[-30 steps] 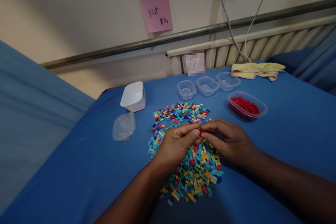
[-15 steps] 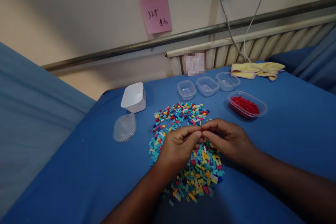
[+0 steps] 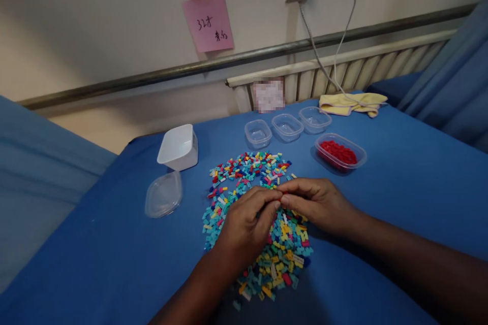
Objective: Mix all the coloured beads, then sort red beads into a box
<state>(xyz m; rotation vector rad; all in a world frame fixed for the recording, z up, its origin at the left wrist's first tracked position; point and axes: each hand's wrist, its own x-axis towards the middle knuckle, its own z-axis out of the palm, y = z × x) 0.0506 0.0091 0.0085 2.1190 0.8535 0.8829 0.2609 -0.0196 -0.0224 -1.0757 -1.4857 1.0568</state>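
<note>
Above a spread pile of small multicoloured toy building bricks (image 3: 282, 254), my two hands meet at their fingertips. My left hand (image 3: 247, 221) is closed, thumb and index finger pinched toward the right fingertips. From the other side, my right hand (image 3: 320, 205) pinches as well. A bit of a red brick (image 3: 283, 195) shows between the fingertips of both hands; the fingers cover most of it. Right of the pile, beyond my right hand, a clear plastic tub (image 3: 360, 161) holds many red bricks (image 3: 337, 152).
Three clear tubs (image 3: 258, 134) stand in a row behind the pile. To the left are a white container (image 3: 177, 147) and a clear lid (image 3: 163, 195). A yellow cloth (image 3: 353, 103) lies at the back of the blue-covered table (image 3: 125, 254), near a radiator (image 3: 343, 68) and a hanging cable (image 3: 312, 38).
The view has turned slightly, so the whole scene sits further left. My hands stay together over the pile, still pinching the red brick, with only small finger shifts.
</note>
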